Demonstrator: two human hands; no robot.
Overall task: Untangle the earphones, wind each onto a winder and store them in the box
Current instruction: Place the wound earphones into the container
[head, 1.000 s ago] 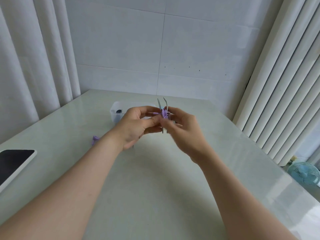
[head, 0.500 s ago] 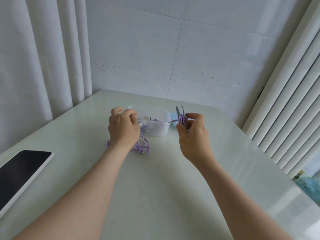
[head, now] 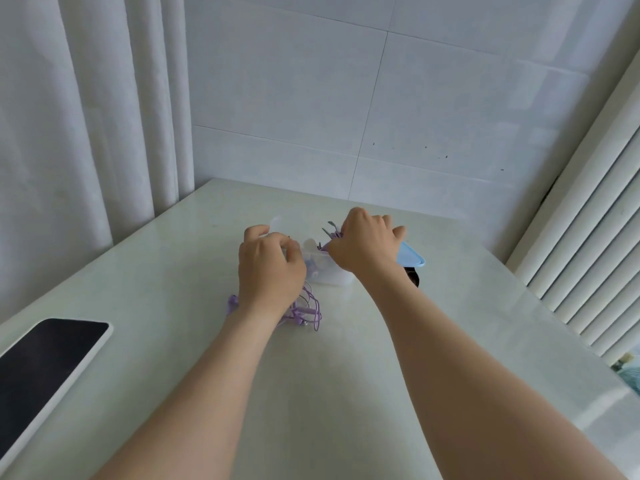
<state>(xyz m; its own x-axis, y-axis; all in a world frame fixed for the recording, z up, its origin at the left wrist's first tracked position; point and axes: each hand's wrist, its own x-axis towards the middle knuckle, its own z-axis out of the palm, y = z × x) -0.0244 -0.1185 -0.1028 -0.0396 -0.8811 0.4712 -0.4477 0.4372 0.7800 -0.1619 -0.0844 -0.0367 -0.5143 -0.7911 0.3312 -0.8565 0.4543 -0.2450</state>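
The fingers of your right hand [head: 367,244] pinch the wound winder [head: 333,234] over the box [head: 329,277] at 12 o'clock on the desk [head: 332,393]. The fingers of your left hand [head: 270,268] curl on the box's 9 o'clock rim. Tangled earphones [head: 306,311] lie at the box's 7 o'clock.

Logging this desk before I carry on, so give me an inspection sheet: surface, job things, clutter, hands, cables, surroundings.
Surface: pale glossy table.
Job's things: clear box mid-table, open; blue lid beside it on the right; winder wrapped in purple cord, held over the box.
Clutter: phone at the left edge, screen dark; small dark thing behind the right wrist, unclear.
Hands: left hand curls on the box's left rim; right hand grips the winder.
Cables: loose earphones, purple, tangled on the table under the left wrist.
Surroundings: white curtain left, tiled wall ahead, blinds right.
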